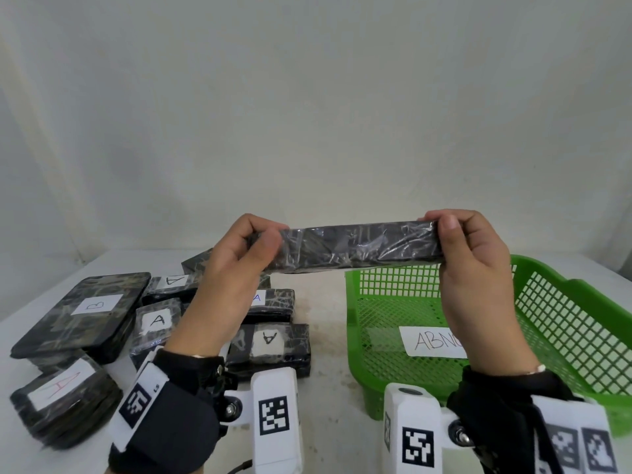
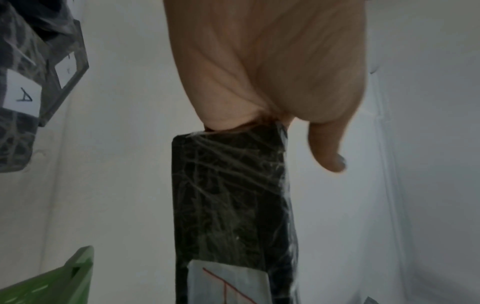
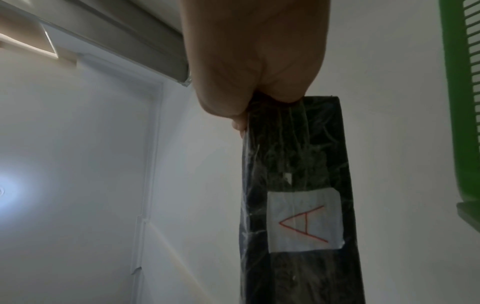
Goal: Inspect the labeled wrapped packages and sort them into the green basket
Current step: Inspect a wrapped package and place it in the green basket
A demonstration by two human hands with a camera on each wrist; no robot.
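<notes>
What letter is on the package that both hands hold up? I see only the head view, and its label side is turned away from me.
Observer: The right wrist view shows a white paper label on the black plastic-wrapped package, with a red letter A.
Operator: Is the label near the middle?
Observer: Roughly; bare wrap shows on both sides of it there.
Operator: Can the left wrist view see it too?
Observer: Only partly: red strokes at the bottom edge.
</notes>
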